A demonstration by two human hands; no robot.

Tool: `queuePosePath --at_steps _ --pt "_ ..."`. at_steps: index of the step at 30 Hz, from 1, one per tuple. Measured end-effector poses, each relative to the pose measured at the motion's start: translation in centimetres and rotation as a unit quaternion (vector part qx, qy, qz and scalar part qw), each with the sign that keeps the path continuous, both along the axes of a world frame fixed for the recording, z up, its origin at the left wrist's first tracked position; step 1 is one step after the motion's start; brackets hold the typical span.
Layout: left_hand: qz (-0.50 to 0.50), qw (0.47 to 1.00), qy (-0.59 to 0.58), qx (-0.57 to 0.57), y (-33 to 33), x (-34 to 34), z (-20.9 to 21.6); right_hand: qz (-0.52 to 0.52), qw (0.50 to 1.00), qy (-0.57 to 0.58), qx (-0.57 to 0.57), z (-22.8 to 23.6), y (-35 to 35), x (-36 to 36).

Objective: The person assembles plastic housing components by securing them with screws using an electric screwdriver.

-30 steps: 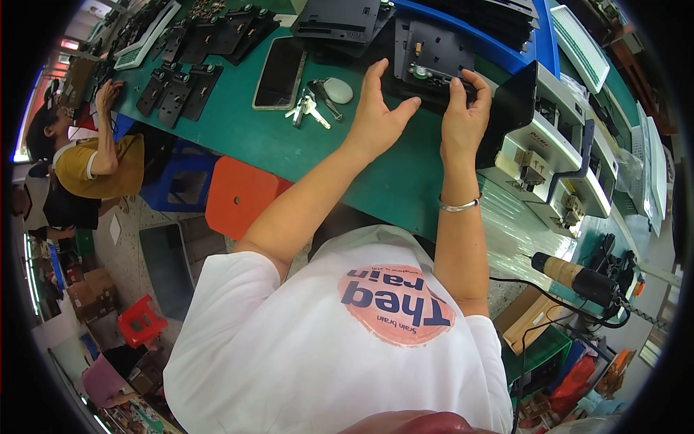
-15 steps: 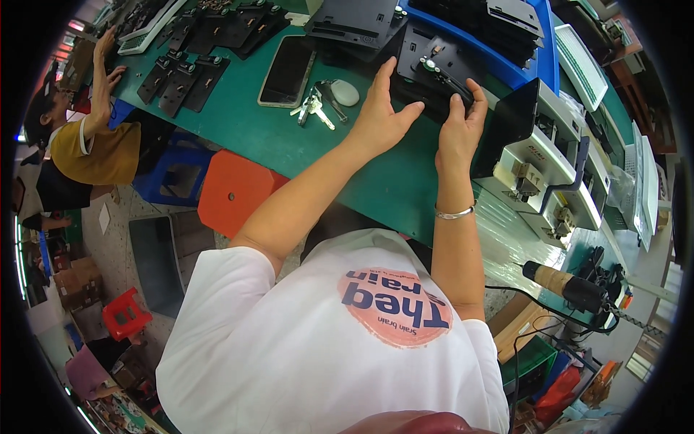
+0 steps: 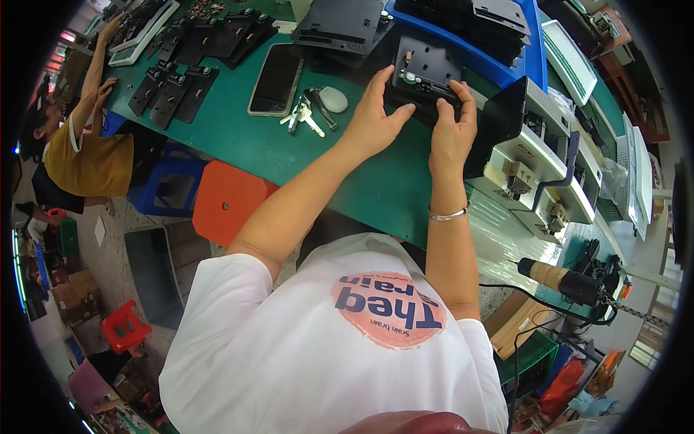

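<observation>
Between my two hands is a black plate [image 3: 435, 60] with a small copper-coloured tab and a black bar [image 3: 430, 86] along its near side. A round, shiny metal piece [image 3: 409, 77] sits at the bar's left end. My left hand [image 3: 377, 121] grips the plate's left edge, thumb spread toward me. At the near right corner, my right hand [image 3: 453, 129] holds it with thumb and curled fingers. What lies under the plate is hard to make out. A stack of larger black panels [image 3: 338, 29] stands just beyond on the left.
Left of my hands lie a phone [image 3: 276, 79], keys [image 3: 303, 119] and a pale oval object [image 3: 333, 100]. Black plates with fittings [image 3: 177, 94] lie farther left. A blue bin [image 3: 533, 43] holds black parts. To the right are a white-and-black machine [image 3: 528, 155] and a hanging electric screwdriver [image 3: 560, 282].
The black plate has turned and shifted slightly left between my hands, so its bar now runs more nearly crosswise. Both hands stay at its edges. The whole view has shifted a little.
</observation>
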State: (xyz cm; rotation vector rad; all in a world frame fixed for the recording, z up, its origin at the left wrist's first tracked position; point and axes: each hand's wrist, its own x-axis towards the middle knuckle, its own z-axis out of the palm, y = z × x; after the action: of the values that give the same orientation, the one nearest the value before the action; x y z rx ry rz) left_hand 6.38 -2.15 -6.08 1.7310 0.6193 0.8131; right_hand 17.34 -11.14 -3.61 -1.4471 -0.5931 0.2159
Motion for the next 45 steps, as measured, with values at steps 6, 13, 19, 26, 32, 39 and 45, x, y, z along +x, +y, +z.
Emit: queuePosePath --at_steps 6,13,19,26,32,39,45 --pt "0.031 0.996 0.043 0.075 -0.7 -0.3 1.0 0.030 0.995 0.081 0.057 0.5 -0.3 0.0" --pt "0.028 0.997 0.033 0.067 -2.0 -2.9 2.0 -0.020 0.986 0.139 0.085 0.4 -0.4 -0.4" --pt "0.049 0.963 -0.057 0.257 -2.7 -8.9 6.2 -0.024 0.999 -0.009 0.038 1.1 -2.8 -1.9" --pt "0.324 0.821 0.144 0.448 10.8 -20.0 8.9 0.072 0.990 -0.123 0.006 2.9 -7.4 -5.7" --pt "0.396 0.775 0.444 0.215 23.0 -31.5 5.4 0.140 0.983 -0.115 -0.006 2.6 -9.5 -6.6" --pt "0.302 0.793 0.514 0.127 24.5 -39.4 3.7 0.151 0.984 -0.083 -0.039 2.2 -10.4 -7.5" --pt "0.239 0.829 0.497 0.095 24.7 -40.1 3.2 0.189 0.976 -0.083 -0.068 2.4 -10.6 -8.5"
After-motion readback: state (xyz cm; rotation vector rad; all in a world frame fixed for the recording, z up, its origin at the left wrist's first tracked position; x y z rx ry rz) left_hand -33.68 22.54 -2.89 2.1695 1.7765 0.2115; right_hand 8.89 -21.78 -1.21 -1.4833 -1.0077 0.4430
